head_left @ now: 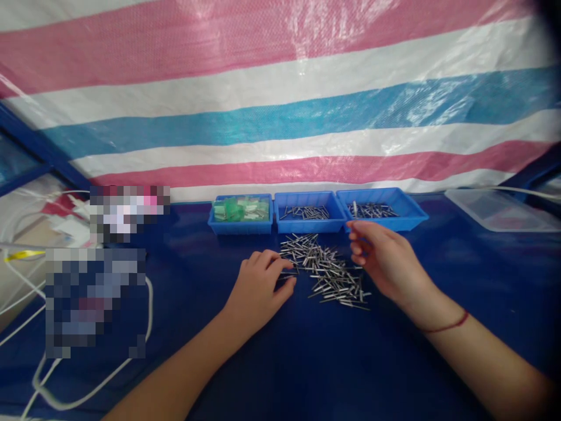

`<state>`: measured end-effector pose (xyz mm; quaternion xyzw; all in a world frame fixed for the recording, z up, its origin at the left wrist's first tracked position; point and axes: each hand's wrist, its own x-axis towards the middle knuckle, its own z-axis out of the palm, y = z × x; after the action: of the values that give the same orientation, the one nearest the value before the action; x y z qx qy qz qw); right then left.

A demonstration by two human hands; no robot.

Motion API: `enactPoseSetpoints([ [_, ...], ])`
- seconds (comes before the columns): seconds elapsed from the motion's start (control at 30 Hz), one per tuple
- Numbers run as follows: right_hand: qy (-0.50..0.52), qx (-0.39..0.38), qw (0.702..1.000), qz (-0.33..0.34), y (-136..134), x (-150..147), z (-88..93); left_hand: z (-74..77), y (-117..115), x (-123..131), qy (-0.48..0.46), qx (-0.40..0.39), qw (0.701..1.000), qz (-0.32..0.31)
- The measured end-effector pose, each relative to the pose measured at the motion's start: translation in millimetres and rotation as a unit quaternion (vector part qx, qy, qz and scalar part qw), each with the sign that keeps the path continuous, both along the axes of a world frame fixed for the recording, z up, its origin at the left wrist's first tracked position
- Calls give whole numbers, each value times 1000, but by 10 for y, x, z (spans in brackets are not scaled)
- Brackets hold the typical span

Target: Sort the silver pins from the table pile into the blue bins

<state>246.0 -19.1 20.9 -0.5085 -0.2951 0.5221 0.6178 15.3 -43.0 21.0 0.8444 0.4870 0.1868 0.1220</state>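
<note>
A loose pile of thin silver metal pins (pixel 333 272), which look like blind rivets, lies on the blue tabletop. At the pile's left edge rests my left hand (pixel 260 283), thumb and forefinger apart, with a pin or two lying near the gap between them. My right hand (pixel 388 257) is raised at the front of the right blue tray (pixel 405 222), its fingertips pinched together. Whatever they hold, if anything, cannot be made out. More pins (pixel 372 210) lie in that tray, and others (pixel 307 213) in the middle blue tray (pixel 311 225).
A left blue tray (pixel 241 228) holds green and clear small packets (pixel 241 209). To the far right lies a translucent plastic lid or tray (pixel 495 207). White cables (pixel 151 304) loop across the left side. A striped plastic sheet (pixel 263 128) hangs behind the trays.
</note>
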Motion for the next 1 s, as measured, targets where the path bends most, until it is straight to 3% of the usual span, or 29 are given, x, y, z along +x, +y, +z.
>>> enactPoseSetpoints([
  [0.13,48,-49,996,-63,158,220,-17,-19,-18,9,52,-17,998,-15],
  [0.27,55,-58,994,-78,186,266,-67,-42,-2,-9,65,-21,997,-46],
  [0.47,70,-60,996,-11,113,136,-93,-84,42,-27,68,-13,996,-53],
  [0.77,-62,-15,995,79,-35,-73,-51,-84,36,-22,121,27,991,-42],
  [1.0,-99,-6,989,108,-86,-123,-29,-117,24,26,145,71,984,-77],
])
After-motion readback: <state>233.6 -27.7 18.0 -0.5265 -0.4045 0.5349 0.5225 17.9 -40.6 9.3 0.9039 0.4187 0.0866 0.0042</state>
